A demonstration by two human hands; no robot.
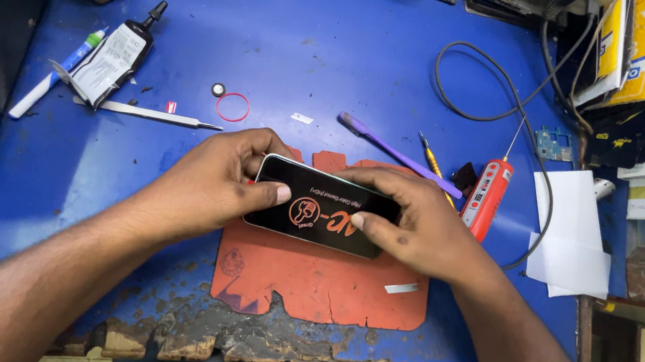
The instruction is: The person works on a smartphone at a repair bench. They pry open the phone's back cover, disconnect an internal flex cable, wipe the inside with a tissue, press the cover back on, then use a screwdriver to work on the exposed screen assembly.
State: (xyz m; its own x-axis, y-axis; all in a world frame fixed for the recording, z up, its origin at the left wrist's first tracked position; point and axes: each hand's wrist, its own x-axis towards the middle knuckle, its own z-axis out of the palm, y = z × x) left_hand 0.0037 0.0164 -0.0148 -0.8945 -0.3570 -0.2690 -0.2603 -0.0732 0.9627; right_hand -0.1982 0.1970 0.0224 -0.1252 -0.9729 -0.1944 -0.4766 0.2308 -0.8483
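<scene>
On the blue bench top: black glue tube, white pen and metal tweezers toward the left edge, red ring mid-surface, purple brush, red tool, black cable and white paper near the right edge.

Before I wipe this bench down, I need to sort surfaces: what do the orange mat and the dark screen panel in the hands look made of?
The orange mat looks like soft rubber or silicone: matte, with torn, ragged edges. The screen panel looks like glass under a glossy film: it is smooth, dark and reflective. Neither is certain from looks alone.
</scene>
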